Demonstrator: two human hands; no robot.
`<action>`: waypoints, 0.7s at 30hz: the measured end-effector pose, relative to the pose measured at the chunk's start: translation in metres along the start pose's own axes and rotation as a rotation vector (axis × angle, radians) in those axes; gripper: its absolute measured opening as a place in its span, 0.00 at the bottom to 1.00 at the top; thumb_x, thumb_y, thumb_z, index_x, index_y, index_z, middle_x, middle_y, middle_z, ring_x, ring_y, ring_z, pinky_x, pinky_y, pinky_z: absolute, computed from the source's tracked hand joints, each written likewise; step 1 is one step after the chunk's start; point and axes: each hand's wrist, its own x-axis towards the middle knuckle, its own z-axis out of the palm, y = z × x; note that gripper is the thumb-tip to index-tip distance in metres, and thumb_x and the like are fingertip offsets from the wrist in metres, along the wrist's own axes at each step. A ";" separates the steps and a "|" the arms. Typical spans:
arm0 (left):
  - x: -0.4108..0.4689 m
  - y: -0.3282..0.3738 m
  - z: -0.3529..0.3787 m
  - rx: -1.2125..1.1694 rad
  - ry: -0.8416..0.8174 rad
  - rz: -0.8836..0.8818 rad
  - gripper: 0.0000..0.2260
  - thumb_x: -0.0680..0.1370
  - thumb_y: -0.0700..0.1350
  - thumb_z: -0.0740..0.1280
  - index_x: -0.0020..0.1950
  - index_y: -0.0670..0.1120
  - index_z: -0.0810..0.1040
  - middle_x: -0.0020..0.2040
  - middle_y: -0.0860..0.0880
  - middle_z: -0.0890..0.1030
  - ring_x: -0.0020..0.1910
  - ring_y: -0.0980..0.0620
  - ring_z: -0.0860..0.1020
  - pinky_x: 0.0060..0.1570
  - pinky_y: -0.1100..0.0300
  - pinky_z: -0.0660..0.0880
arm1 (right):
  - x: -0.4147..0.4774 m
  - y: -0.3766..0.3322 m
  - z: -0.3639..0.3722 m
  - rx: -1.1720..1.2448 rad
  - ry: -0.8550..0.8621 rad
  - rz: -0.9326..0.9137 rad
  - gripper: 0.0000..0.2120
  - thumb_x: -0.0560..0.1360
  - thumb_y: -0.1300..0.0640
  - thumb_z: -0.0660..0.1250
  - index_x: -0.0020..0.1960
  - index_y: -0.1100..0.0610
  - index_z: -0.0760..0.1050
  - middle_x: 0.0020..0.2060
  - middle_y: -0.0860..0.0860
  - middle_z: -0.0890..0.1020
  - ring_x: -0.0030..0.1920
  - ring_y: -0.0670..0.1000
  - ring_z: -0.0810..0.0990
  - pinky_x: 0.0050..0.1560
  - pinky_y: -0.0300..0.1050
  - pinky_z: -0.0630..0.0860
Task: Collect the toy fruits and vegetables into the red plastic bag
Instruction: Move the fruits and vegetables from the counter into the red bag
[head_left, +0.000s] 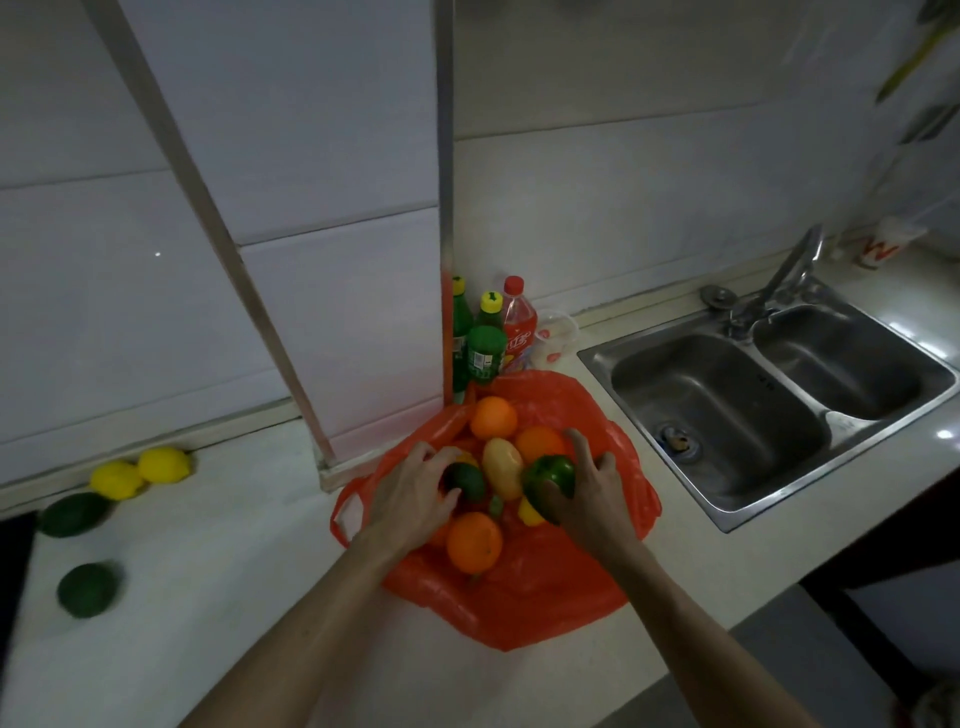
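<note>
The red plastic bag (519, 608) lies open on the countertop (234, 597), holding oranges (474, 540) and a potato (503, 467). My right hand (592, 499) curls its fingers round a green bell pepper (550, 475) over the bag. My left hand (410, 493) clasps an avocado (467, 480) inside.

The bag (524, 603) is red, pepper (550, 475) green, avocado (467, 480) dark (lemons (163, 464) yellow).
</note>
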 end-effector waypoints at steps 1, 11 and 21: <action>-0.002 -0.002 -0.004 -0.029 0.024 -0.005 0.21 0.75 0.52 0.68 0.67 0.56 0.70 0.58 0.51 0.73 0.55 0.50 0.76 0.44 0.60 0.73 | -0.001 -0.002 -0.001 -0.007 0.003 -0.013 0.35 0.75 0.45 0.67 0.75 0.42 0.51 0.62 0.57 0.65 0.59 0.56 0.69 0.52 0.47 0.73; -0.059 -0.061 -0.060 -0.103 0.249 -0.155 0.18 0.74 0.49 0.68 0.64 0.53 0.75 0.56 0.50 0.76 0.52 0.47 0.78 0.49 0.53 0.77 | -0.016 -0.091 0.029 -0.034 -0.039 -0.249 0.33 0.77 0.47 0.65 0.76 0.46 0.52 0.60 0.57 0.67 0.58 0.58 0.72 0.53 0.51 0.74; -0.147 -0.175 -0.100 -0.063 0.297 -0.434 0.17 0.77 0.51 0.66 0.65 0.53 0.73 0.54 0.50 0.78 0.47 0.50 0.79 0.45 0.56 0.77 | -0.041 -0.223 0.133 -0.006 -0.238 -0.602 0.28 0.77 0.49 0.65 0.73 0.46 0.57 0.59 0.55 0.73 0.56 0.53 0.74 0.52 0.45 0.75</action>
